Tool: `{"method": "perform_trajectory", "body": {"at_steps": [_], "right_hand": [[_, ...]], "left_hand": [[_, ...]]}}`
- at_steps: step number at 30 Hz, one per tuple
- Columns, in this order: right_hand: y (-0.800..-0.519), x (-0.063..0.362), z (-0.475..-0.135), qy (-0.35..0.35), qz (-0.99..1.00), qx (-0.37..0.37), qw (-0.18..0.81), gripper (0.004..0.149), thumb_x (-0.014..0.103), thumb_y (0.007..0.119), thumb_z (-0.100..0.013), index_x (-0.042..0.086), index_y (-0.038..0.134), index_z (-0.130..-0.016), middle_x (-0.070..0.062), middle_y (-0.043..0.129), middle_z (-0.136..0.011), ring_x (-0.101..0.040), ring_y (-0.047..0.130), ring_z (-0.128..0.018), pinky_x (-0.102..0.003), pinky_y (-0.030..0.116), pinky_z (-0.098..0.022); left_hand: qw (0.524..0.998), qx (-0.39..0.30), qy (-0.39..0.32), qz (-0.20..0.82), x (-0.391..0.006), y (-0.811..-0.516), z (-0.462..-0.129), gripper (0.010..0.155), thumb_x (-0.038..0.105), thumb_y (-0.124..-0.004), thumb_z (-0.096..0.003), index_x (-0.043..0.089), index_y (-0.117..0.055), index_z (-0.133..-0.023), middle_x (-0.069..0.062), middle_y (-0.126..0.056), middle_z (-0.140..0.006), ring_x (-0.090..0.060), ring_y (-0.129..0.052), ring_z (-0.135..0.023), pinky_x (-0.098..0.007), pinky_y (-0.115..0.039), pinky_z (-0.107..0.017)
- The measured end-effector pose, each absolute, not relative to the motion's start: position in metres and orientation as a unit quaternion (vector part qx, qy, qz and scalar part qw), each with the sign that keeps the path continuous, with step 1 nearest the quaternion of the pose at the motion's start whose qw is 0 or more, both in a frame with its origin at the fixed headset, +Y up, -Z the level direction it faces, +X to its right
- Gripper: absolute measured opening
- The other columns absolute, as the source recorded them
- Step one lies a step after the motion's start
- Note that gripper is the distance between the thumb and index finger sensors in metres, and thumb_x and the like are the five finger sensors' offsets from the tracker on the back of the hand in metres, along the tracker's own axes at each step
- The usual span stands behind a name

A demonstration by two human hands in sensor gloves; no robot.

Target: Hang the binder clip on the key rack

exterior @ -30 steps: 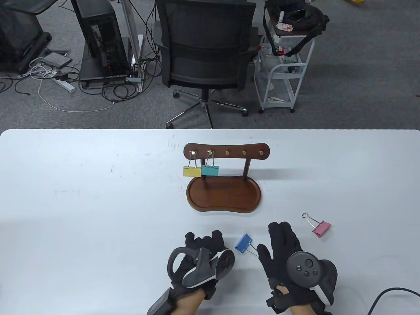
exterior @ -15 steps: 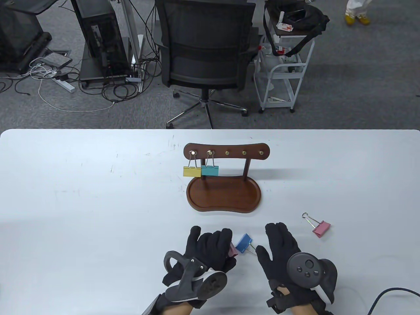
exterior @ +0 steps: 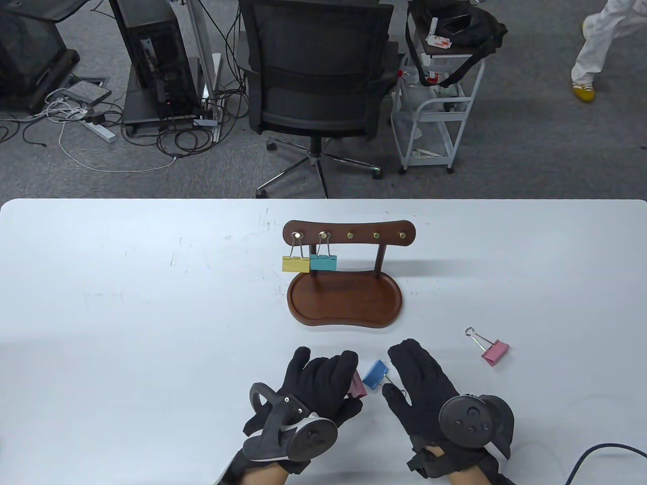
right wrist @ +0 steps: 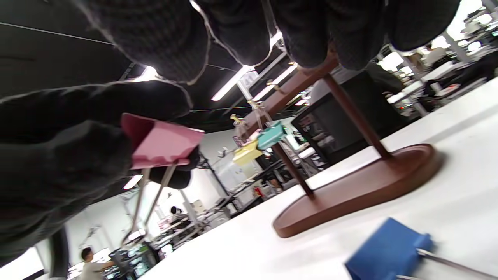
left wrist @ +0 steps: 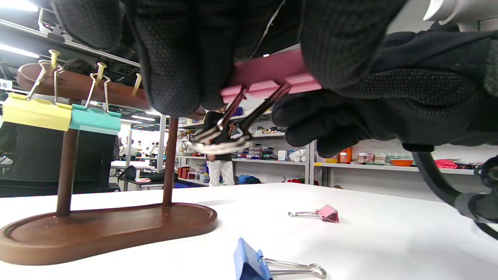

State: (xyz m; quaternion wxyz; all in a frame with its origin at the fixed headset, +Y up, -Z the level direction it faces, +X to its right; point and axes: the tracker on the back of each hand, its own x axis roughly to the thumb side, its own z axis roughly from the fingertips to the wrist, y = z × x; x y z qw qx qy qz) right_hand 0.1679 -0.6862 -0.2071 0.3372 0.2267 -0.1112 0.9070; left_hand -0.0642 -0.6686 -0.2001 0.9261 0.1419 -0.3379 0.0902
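Observation:
The wooden key rack stands mid-table with a yellow clip and a teal clip hanging on its two left hooks; three hooks are bare. My left hand pinches a pink binder clip by its body above the table, wire handles hanging down; it also shows in the right wrist view. My right hand is open, fingers spread over a blue binder clip lying on the table, thumb by its wire handles. A second pink clip lies to the right.
The rack's oval wooden tray base lies just beyond both hands. A black cable runs off the table's front right. An office chair and a white cart stand behind the table.
My left hand has turned and brought the pink clip up beside the blue one. My right hand has shifted left, over the blue clip's handles.

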Motion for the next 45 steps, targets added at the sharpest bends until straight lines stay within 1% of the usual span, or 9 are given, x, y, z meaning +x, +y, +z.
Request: {"method": "perform_trajectory", "body": {"at_steps": [8,13,21,27,29,34,39,45], "right_hand": [[-0.687,0.158,-0.205,-0.094,0.873,0.336,0.340,0.065,0.037,0.078,-0.055,0.013,0.063,-0.113,-0.032,0.057,-0.115,-0.062,0.062,-0.097,-0.073,0.058,-0.063],[-0.688,0.153,-0.205,-0.077,0.867,0.366,0.329,0.061,0.034,0.079,-0.055,0.019,0.067,-0.112,-0.032,0.057,-0.116,-0.061,0.062,-0.098,-0.074,0.057,-0.063],[-0.689,0.150,-0.207,-0.055,0.864,0.383,0.322,0.061,0.032,0.079,-0.054,0.020,0.066,-0.113,-0.032,0.057,-0.116,-0.062,0.061,-0.098,-0.074,0.057,-0.063],[-0.689,0.148,-0.207,-0.065,0.863,0.396,0.308,0.060,0.029,0.080,-0.053,0.016,0.069,-0.111,-0.029,0.064,-0.113,-0.059,0.067,-0.096,-0.074,0.059,-0.063],[-0.688,0.147,-0.206,-0.072,0.861,0.402,0.303,0.060,0.028,0.081,-0.053,0.015,0.070,-0.110,-0.030,0.065,-0.112,-0.058,0.068,-0.096,-0.073,0.059,-0.062],[-0.687,0.147,-0.209,-0.050,0.863,0.409,0.293,0.063,0.027,0.084,-0.051,0.016,0.068,-0.111,-0.032,0.063,-0.112,-0.058,0.066,-0.095,-0.074,0.058,-0.063],[-0.687,0.147,-0.210,-0.046,0.865,0.408,0.289,0.063,0.029,0.088,-0.049,0.012,0.074,-0.108,-0.034,0.062,-0.109,-0.057,0.068,-0.092,-0.073,0.058,-0.063],[-0.683,0.148,-0.209,-0.090,0.870,0.395,0.282,0.062,0.034,0.090,-0.047,0.009,0.078,-0.103,-0.035,0.067,-0.105,-0.058,0.073,-0.086,-0.072,0.062,-0.061]], "left_hand": [[0.924,0.135,-0.344,0.101,-0.065,-0.670,-0.202,0.090,0.050,-0.084,-0.0482,-0.004,-0.053,-0.113,-0.021,-0.090,-0.096,-0.043,-0.098,-0.082,-0.075,-0.060,-0.072],[0.921,0.134,-0.353,0.101,-0.065,-0.670,-0.202,0.092,0.050,-0.084,-0.0480,-0.005,-0.050,-0.113,-0.020,-0.089,-0.096,-0.043,-0.098,-0.082,-0.075,-0.060,-0.072],[0.909,0.132,-0.381,0.102,-0.060,-0.671,-0.198,0.094,0.048,-0.086,-0.0471,-0.005,-0.047,-0.114,-0.020,-0.089,-0.097,-0.043,-0.097,-0.084,-0.076,-0.059,-0.072],[0.907,0.124,-0.390,0.096,-0.058,-0.672,-0.198,0.093,0.047,-0.086,-0.0472,-0.006,-0.047,-0.114,-0.021,-0.088,-0.097,-0.044,-0.097,-0.084,-0.077,-0.059,-0.072],[0.907,0.123,-0.392,0.096,-0.058,-0.672,-0.198,0.093,0.047,-0.086,-0.0470,-0.005,-0.047,-0.114,-0.021,-0.089,-0.097,-0.044,-0.097,-0.084,-0.077,-0.059,-0.072],[0.905,0.107,-0.399,0.098,-0.057,-0.671,-0.202,0.094,0.048,-0.088,-0.0462,-0.005,-0.048,-0.114,-0.020,-0.089,-0.098,-0.044,-0.097,-0.084,-0.077,-0.059,-0.072],[0.902,0.091,-0.411,0.091,-0.053,-0.669,-0.206,0.096,0.047,-0.089,-0.0453,-0.005,-0.048,-0.114,-0.020,-0.088,-0.098,-0.043,-0.097,-0.084,-0.077,-0.059,-0.072],[0.901,0.089,-0.412,0.104,-0.056,-0.665,-0.211,0.097,0.048,-0.090,-0.0454,-0.003,-0.047,-0.115,-0.020,-0.086,-0.101,-0.044,-0.095,-0.087,-0.076,-0.059,-0.072]]}}
